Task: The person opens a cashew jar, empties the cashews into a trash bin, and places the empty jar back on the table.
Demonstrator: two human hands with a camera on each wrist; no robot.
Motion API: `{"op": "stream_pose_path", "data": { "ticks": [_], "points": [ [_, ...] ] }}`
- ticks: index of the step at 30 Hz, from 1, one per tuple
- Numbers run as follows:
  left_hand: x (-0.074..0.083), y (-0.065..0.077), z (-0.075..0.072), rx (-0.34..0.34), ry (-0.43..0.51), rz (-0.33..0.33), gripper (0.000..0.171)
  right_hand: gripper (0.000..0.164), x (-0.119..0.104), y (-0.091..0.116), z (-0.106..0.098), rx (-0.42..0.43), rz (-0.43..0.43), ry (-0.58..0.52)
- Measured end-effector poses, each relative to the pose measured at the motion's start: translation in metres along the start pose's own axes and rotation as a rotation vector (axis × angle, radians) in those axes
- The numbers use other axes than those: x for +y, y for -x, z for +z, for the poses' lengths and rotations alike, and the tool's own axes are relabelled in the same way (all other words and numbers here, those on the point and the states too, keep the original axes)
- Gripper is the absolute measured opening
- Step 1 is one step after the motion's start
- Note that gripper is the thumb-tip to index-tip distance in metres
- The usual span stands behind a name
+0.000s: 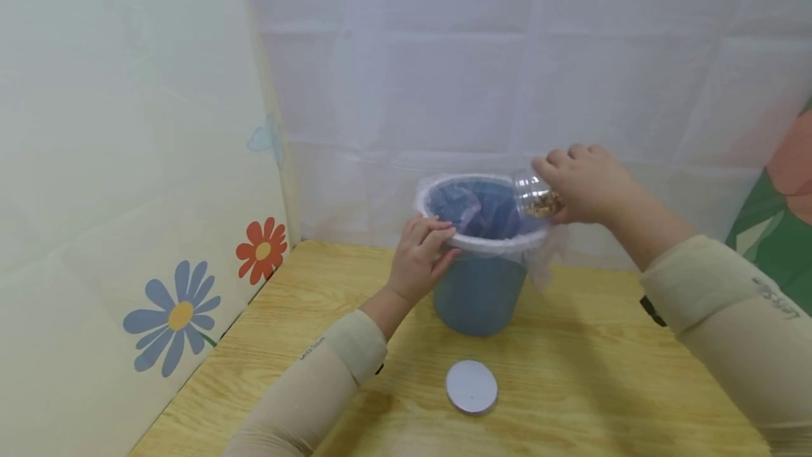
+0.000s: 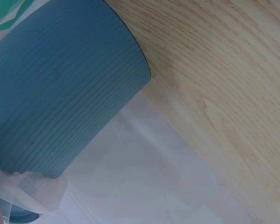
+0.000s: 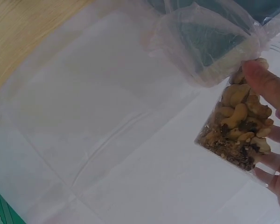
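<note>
A blue trash bin (image 1: 478, 295) stands upright on the table, lined with a clear plastic bag (image 3: 210, 44) folded over its white rim. My left hand (image 1: 419, 256) grips the near left part of that rim, fingers on top and thumb outside. In my right hand (image 1: 586, 185) is a clear jar (image 1: 525, 187), tipped on its side with its mouth over the bin's right edge. Cashews and dark crumbs (image 3: 240, 116) lie inside the jar, seen through its wall in the right wrist view. A round white lid (image 1: 471, 386) lies on the table in front of the bin.
The wood-grain table (image 1: 355, 266) meets a creased white sheet (image 1: 406, 90) behind the bin. A pale panel with printed flowers (image 1: 180, 316) stands along the left side. Loose bag plastic hangs outside the bin's right side.
</note>
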State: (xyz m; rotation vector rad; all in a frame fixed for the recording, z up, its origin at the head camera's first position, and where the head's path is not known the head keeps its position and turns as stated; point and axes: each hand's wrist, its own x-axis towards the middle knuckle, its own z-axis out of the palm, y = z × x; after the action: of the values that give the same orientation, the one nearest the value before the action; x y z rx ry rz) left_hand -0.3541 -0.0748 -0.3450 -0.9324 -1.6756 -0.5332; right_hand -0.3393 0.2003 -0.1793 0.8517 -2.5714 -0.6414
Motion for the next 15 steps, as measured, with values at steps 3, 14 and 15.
{"op": "stream_pose_path", "data": {
  "ticks": [3, 14, 15],
  "points": [
    [0.0001, 0.0004, -0.0002, -0.004, 0.000, -0.005, 0.030, 0.095, -0.0003, 0.0000, 0.0010, 0.012, -0.008, 0.011],
    [0.0021, -0.0015, -0.0028, -0.004, 0.004, -0.006, 0.030, 0.098, 0.0008, -0.0009, 0.0040, 0.031, -0.006, 0.005],
    [0.0022, -0.0017, -0.0030, -0.004, 0.003, -0.004, 0.030, 0.098, 0.0007, -0.0008, 0.0039, 0.030, -0.004, 0.006]
  ]
}}
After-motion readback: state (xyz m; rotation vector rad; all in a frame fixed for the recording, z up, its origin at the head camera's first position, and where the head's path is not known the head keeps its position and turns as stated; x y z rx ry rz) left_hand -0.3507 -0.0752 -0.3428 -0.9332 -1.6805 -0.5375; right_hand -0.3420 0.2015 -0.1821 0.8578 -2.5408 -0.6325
